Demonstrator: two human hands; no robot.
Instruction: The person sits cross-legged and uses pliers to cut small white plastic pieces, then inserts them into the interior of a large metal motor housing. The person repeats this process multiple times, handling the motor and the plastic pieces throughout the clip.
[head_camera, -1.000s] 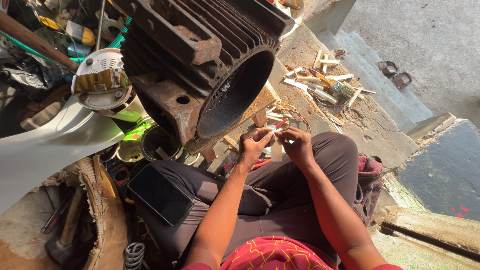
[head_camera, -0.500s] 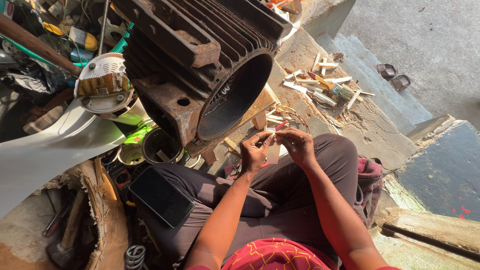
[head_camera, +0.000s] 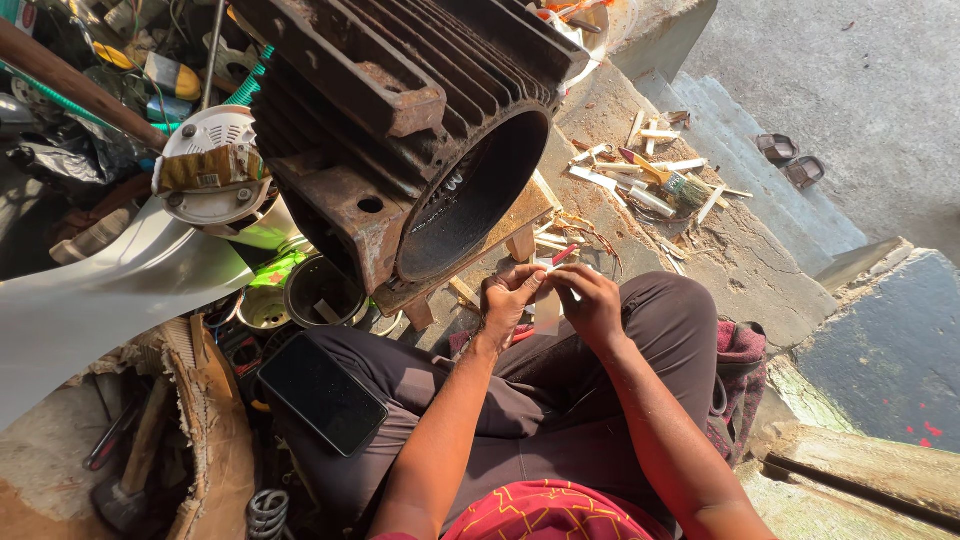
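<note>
Change: both hands have drawn slightly closer over the lap since the earlier frames, and the pale strip now hangs lower between them, so the handling of that strip is still under way.
Left hand (head_camera: 507, 300): fingers curled, the tips pinching the upper left edge of the strip.
Right hand (head_camera: 590, 303): fingers bent and pressed together on the strip's right edge, thumb hidden.
Pale paper strip (head_camera: 547, 312): held upright between both hands, above the person's knees and just in front of the motor opening.
Red-handled tool (head_camera: 563, 256): lies just beyond the fingertips; whether a finger touches it cannot be told.
Black phone (head_camera: 322, 392): rests flat on the left thigh, screen dark.
Metal cup (head_camera: 318, 291): stands on the ground left of the knees, beside clutter.
Rusty motor housing (head_camera: 400, 130): finned, tilted on wooden blocks, its round opening facing the hands.
White fan part (head_camera: 212, 170): left of the housing, among wires.
Paintbrush (head_camera: 665, 180): lies among scattered white strips on the concrete, well beyond the hands.
Sandals (head_camera: 788, 160): a pair, farthest out on the grey ground.
</note>
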